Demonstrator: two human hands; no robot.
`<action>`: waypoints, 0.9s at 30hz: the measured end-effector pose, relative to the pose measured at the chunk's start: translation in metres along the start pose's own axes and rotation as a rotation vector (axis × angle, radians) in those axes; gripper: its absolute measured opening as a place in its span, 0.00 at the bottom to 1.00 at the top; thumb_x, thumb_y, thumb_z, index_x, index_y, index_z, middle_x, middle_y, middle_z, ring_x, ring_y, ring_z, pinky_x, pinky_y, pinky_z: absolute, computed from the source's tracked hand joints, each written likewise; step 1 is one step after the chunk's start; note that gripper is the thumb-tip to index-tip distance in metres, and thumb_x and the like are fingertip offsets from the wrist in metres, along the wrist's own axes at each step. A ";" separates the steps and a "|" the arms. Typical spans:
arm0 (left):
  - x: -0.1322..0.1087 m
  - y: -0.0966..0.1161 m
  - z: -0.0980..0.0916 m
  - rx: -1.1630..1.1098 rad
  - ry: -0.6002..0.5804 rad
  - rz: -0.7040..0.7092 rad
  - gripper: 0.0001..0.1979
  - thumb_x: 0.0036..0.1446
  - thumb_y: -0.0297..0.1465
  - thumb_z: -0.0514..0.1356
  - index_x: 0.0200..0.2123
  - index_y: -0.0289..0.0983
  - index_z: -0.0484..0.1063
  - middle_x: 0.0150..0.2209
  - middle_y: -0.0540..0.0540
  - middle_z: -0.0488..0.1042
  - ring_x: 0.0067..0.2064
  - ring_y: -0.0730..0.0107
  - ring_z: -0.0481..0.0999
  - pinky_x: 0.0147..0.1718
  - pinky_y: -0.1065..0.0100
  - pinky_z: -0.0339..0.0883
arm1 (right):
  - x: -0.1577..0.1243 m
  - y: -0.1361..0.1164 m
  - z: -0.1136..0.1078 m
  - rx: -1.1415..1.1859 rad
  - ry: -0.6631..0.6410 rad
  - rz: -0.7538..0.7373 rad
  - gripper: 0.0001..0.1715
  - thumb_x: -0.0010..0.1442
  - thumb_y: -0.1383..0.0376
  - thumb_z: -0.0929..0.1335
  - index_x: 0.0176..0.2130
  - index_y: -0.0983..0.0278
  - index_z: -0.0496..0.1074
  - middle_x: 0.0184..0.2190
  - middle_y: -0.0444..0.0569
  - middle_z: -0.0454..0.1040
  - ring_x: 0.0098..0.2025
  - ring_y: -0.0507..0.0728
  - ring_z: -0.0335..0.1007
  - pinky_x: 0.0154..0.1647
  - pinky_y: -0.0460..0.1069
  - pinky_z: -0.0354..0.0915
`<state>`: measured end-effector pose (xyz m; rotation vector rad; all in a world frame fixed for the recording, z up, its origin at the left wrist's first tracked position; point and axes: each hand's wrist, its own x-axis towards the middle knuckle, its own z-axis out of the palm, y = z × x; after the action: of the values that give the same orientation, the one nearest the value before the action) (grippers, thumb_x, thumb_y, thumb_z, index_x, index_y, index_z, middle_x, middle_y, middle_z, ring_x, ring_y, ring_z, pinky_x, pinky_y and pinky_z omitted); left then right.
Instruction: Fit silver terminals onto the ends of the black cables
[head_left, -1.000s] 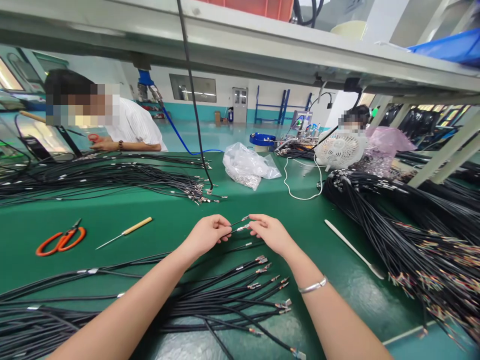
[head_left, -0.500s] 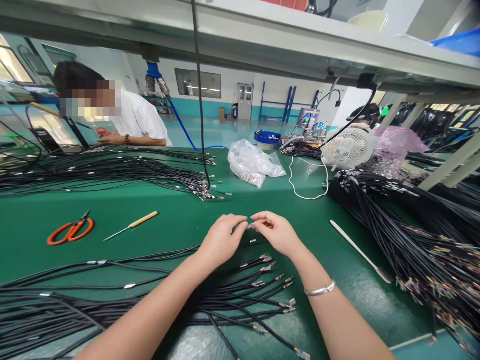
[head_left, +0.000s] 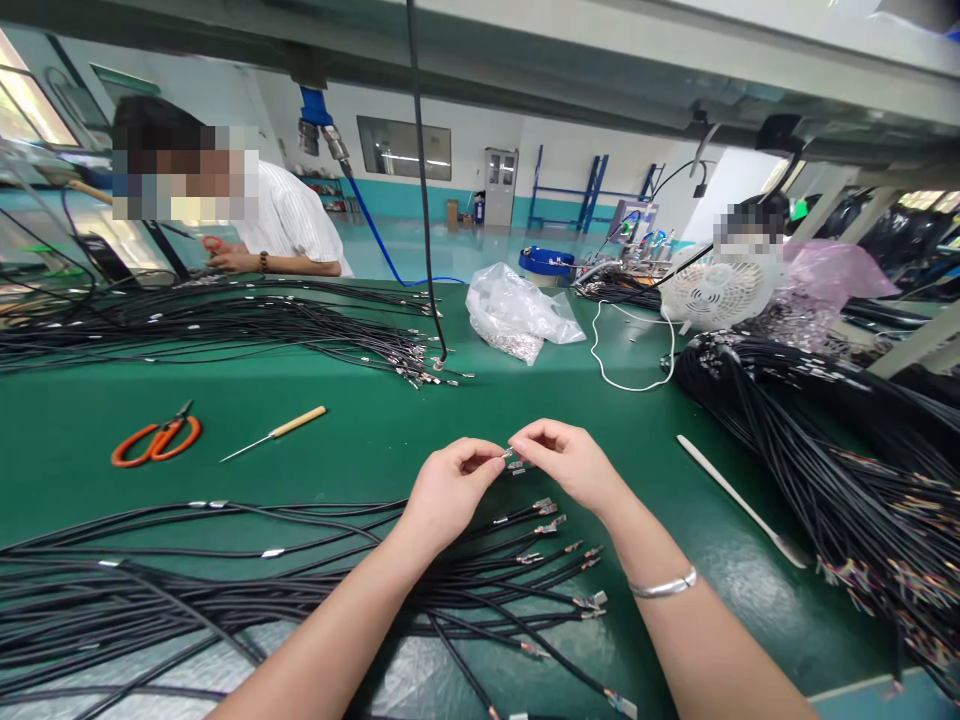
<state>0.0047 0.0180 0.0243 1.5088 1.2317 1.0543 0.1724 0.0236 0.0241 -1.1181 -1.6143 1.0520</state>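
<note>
My left hand [head_left: 454,490] is closed, thumb and forefinger pinching a small metal connector [head_left: 508,453]. Facing it, my right hand [head_left: 566,462] pinches the other side of the same piece, whose details are too small to make out. Just beneath the fingertips, a small silvery part [head_left: 516,468] shows against the green bench. Below both hands lies a bundle of black cables [head_left: 300,590], with metal connectors and bare copper-coloured wires at their right ends.
Orange-handled scissors [head_left: 159,440] and a wooden-handled awl [head_left: 296,424] lie left. A white stick [head_left: 735,495] and thick cable bundle [head_left: 795,450] lie right. Behind are a bag of metal parts [head_left: 517,310], a fan [head_left: 720,290], more cables [head_left: 315,325] and a co-worker [head_left: 292,220].
The whole scene has shifted slightly as my head moved. My fingertips remain together around the small connector, with the right hand's grip slightly altered.
</note>
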 end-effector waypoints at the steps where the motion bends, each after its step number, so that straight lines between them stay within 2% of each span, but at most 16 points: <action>1: 0.000 0.000 0.000 -0.015 -0.011 -0.006 0.07 0.44 0.34 0.61 0.27 0.37 0.75 0.28 0.48 0.75 0.29 0.70 0.71 0.29 0.71 0.64 | 0.000 -0.001 0.000 -0.010 0.000 0.006 0.12 0.53 0.58 0.67 0.30 0.65 0.71 0.27 0.45 0.72 0.31 0.52 0.67 0.35 0.48 0.64; 8: -0.001 0.002 -0.004 -0.064 -0.084 -0.062 0.10 0.44 0.36 0.62 0.28 0.37 0.76 0.26 0.49 0.73 0.27 0.73 0.67 0.26 0.72 0.60 | -0.002 -0.002 0.002 0.060 -0.030 0.048 0.13 0.53 0.58 0.68 0.29 0.66 0.71 0.25 0.45 0.71 0.29 0.52 0.65 0.33 0.48 0.63; 11: 0.000 0.002 -0.006 -0.070 -0.089 -0.045 0.08 0.44 0.35 0.62 0.27 0.37 0.76 0.26 0.49 0.72 0.25 0.75 0.65 0.24 0.73 0.57 | -0.002 -0.002 0.003 0.103 -0.033 0.048 0.13 0.53 0.58 0.68 0.28 0.66 0.72 0.24 0.44 0.71 0.28 0.51 0.65 0.33 0.47 0.63; 16: 0.001 0.000 -0.006 -0.085 -0.091 0.003 0.07 0.45 0.34 0.61 0.26 0.37 0.76 0.28 0.49 0.71 0.28 0.74 0.66 0.26 0.73 0.58 | -0.002 -0.002 0.004 0.137 -0.024 0.055 0.12 0.52 0.59 0.68 0.28 0.67 0.72 0.24 0.45 0.71 0.28 0.51 0.65 0.33 0.47 0.63; 22: 0.000 0.003 -0.003 -0.137 -0.077 -0.088 0.07 0.44 0.34 0.62 0.27 0.36 0.76 0.25 0.51 0.72 0.25 0.77 0.64 0.23 0.74 0.56 | -0.001 -0.001 0.005 0.131 -0.010 0.064 0.12 0.53 0.59 0.68 0.29 0.67 0.72 0.25 0.45 0.72 0.28 0.51 0.66 0.33 0.47 0.63; 25: 0.001 0.003 -0.003 -0.168 -0.048 -0.104 0.09 0.43 0.33 0.62 0.29 0.36 0.76 0.26 0.50 0.73 0.24 0.77 0.64 0.22 0.74 0.56 | 0.000 -0.002 0.001 0.002 0.000 0.021 0.16 0.58 0.56 0.64 0.32 0.66 0.72 0.28 0.47 0.74 0.31 0.53 0.68 0.35 0.48 0.63; 27: 0.002 0.003 -0.003 -0.198 -0.018 -0.096 0.10 0.43 0.34 0.63 0.31 0.36 0.76 0.26 0.50 0.73 0.23 0.78 0.64 0.21 0.74 0.55 | 0.000 0.000 -0.006 -0.242 0.032 -0.016 0.18 0.60 0.56 0.61 0.32 0.64 0.73 0.30 0.48 0.74 0.33 0.54 0.68 0.36 0.48 0.62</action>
<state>0.0023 0.0199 0.0279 1.2927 1.1406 1.0634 0.1778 0.0241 0.0254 -1.2710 -1.7555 0.8395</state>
